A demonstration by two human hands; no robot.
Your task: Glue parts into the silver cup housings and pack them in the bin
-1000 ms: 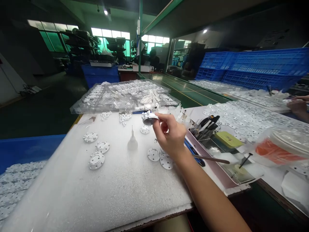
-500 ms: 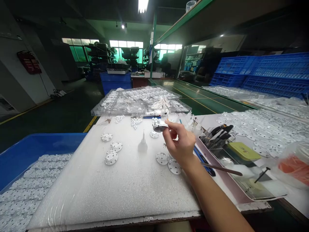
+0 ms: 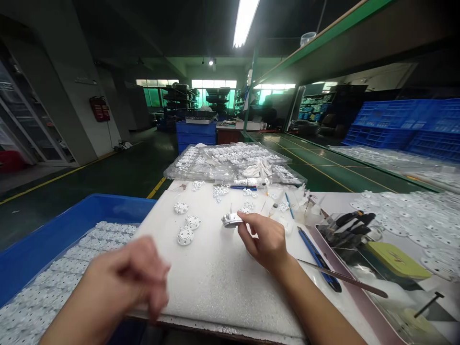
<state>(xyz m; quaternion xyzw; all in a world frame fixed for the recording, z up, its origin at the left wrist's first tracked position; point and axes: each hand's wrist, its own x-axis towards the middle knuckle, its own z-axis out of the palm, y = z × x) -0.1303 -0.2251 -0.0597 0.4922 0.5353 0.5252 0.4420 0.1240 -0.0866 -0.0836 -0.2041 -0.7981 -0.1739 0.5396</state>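
My right hand (image 3: 264, 240) pinches a round white plastic disc part (image 3: 232, 220) by its edge, just above the white foam board (image 3: 212, 275). My left hand (image 3: 125, 282) hovers low at the near left over the board's front edge, blurred by motion, with its fingers curled downward; nothing shows in them. Three more white discs (image 3: 186, 226) lie on the foam to the left of the held part, and a few small ones (image 3: 247, 207) lie behind it.
A blue bin (image 3: 46, 239) of white discs stands at the left. Clear trays of parts (image 3: 230, 162) sit at the board's far edge. At right, a tray (image 3: 366, 268) holds tweezers, a yellow tin and tools; a blue pen (image 3: 318, 261) lies beside it. Loose discs (image 3: 406, 220) cover the right bench.
The camera tilted up and turned left. My right hand lowered the disc part toward the foam. My left hand came into view at the near left.
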